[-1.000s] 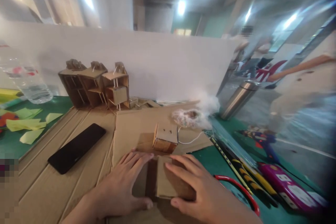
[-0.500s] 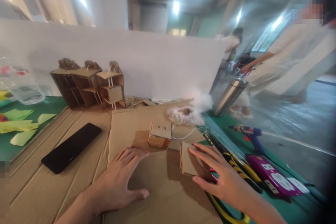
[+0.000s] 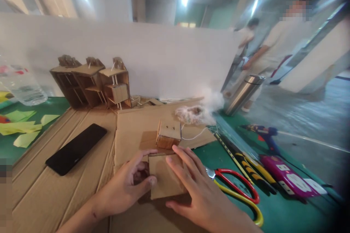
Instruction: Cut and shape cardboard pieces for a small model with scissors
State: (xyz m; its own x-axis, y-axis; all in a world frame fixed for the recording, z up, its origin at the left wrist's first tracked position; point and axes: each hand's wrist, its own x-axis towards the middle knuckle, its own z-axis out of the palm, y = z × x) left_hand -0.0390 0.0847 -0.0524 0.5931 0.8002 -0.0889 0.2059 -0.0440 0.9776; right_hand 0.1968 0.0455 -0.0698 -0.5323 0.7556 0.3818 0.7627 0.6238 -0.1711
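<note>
Over the cardboard, 2 hands hold 1 small box.

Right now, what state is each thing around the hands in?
Near cardboard box: touched by left hand, fingers curled, and right hand, fingers spread
Far cardboard box: standing, not held
Phone: lying flat, screen dark
Scissors: handles apart, blades mostly hidden
Steel flask: lid looks on
Glue gun: unheld, power unclear
</note>
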